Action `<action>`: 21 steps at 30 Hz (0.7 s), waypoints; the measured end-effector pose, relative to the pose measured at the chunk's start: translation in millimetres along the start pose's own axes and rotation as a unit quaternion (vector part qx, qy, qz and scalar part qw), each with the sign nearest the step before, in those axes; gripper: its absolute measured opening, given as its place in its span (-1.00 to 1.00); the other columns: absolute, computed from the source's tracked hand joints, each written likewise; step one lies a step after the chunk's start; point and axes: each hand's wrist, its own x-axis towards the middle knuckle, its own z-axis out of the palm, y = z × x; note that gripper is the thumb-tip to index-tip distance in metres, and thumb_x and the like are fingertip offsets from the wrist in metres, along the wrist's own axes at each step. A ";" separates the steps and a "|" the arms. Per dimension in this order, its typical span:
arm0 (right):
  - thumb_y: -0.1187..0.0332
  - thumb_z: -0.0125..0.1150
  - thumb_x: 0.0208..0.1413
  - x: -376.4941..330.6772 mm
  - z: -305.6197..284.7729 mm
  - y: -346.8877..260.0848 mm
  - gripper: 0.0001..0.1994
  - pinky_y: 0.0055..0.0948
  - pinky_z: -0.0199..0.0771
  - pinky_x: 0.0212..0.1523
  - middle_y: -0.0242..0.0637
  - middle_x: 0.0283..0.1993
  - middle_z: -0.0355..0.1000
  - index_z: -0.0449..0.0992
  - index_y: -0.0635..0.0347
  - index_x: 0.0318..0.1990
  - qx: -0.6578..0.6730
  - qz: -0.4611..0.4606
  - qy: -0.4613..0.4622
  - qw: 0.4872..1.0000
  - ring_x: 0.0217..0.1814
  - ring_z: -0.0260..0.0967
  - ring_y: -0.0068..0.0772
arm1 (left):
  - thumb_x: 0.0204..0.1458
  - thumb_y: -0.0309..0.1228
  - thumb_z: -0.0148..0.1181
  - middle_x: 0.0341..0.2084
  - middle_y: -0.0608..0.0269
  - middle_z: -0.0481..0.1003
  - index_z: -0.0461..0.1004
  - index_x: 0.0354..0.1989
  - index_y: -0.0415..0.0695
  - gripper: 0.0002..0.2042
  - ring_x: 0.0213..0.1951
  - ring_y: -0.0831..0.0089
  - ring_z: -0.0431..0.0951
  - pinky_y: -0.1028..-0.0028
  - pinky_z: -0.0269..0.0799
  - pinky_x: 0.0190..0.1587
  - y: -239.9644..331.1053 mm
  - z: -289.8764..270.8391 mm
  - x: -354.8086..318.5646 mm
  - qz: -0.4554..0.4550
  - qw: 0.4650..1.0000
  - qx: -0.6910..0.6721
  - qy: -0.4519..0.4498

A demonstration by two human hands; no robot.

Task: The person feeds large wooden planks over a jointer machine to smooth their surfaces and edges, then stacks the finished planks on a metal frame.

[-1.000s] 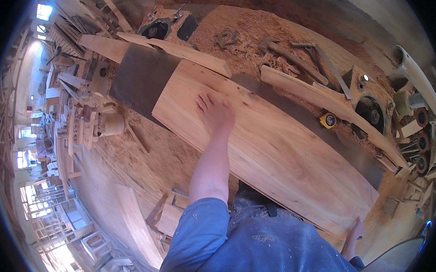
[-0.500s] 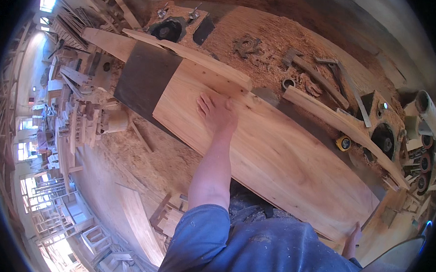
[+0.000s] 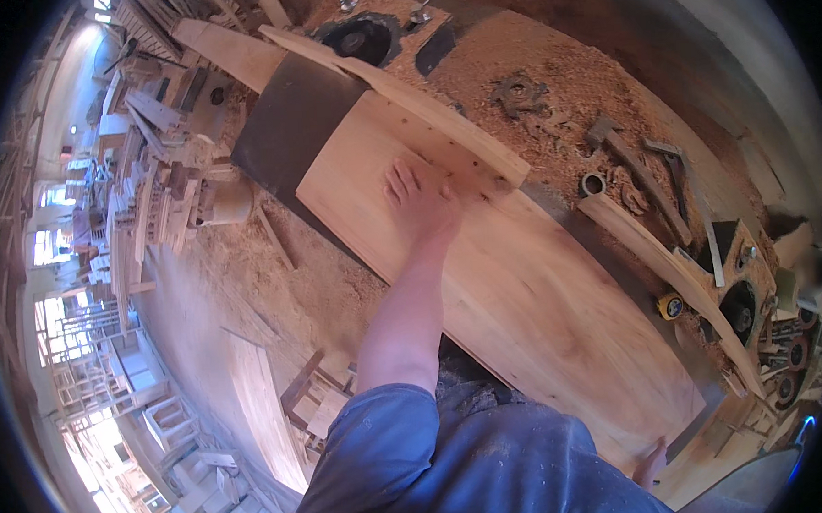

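Two hands work one board (image 3: 522,288) lying on the dark machine bed (image 3: 286,124). Right hand (image 3: 652,464) grips its near end, fingers mostly hidden. Left hand (image 3: 418,206) lies flat and open, farther along. Best keep that palm pressing evenly, board tight against the wooden fence (image 3: 423,114) beyond.

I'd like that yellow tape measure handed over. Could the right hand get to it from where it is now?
Probably yes. The right hand rests at the wide board's near end, and the yellow tape measure lies just past the far edge. Only open board lies between.
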 end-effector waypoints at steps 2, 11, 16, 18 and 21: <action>-0.06 0.13 0.22 2.1 2.1 2.3 -0.35 -0.25 0.37 0.08 -0.07 0.06 0.49 0.48 0.51 0.10 -0.017 0.004 -0.036 0.999 0.06 0.37 -0.21 | 0.27 -0.03 -0.12 0.49 -0.11 -0.11 0.04 0.43 -0.34 -0.29 0.52 -0.04 -0.23 0.05 -0.35 0.51 -5.6 -0.1 5.3 -0.006 1.000 0.008 0.006; -0.15 0.22 0.12 -15.6 18.8 -3.4 -0.27 -0.13 0.48 -0.19 -0.01 -0.01 0.51 0.52 0.55 0.03 -0.021 -0.024 -0.018 0.999 -0.14 0.43 -0.11 | 0.26 -0.06 -0.11 0.50 -0.06 -0.12 0.05 0.43 -0.33 -0.31 0.52 0.00 -0.20 0.08 -0.33 0.51 -14.4 -12.1 25.9 -0.019 0.999 0.026 -0.022; -0.16 0.23 0.10 -39.6 25.0 -27.4 -0.26 -0.13 0.46 -0.14 0.01 -0.04 0.52 0.53 0.55 0.02 -0.062 -0.027 -0.028 0.997 -0.13 0.42 -0.12 | 0.26 -0.09 -0.10 0.50 -0.07 -0.12 0.07 0.43 -0.32 -0.32 0.51 -0.02 -0.20 0.05 -0.33 0.50 -23.4 -9.6 39.8 -0.009 1.000 0.011 -0.008; -0.15 0.22 0.11 -40.1 35.3 -24.7 -0.27 -0.15 0.46 -0.10 0.02 -0.04 0.52 0.53 0.55 0.02 -0.045 0.001 -0.003 0.999 -0.11 0.43 -0.12 | 0.28 -0.08 -0.12 0.49 -0.05 -0.10 0.08 0.42 -0.30 -0.35 0.51 0.00 -0.18 0.07 -0.30 0.51 -27.0 -6.8 45.1 -0.012 1.000 0.023 -0.002; -0.13 0.21 0.12 -34.3 34.6 -1.8 -0.28 -0.18 0.44 -0.06 0.01 -0.03 0.52 0.53 0.55 0.02 -0.057 -0.135 -0.039 0.988 -0.09 0.42 -0.13 | 0.28 -0.09 -0.13 0.49 -0.06 -0.08 0.10 0.41 -0.32 -0.35 0.51 0.01 -0.18 0.06 -0.29 0.50 -37.8 -4.3 52.8 -0.012 1.000 0.011 0.012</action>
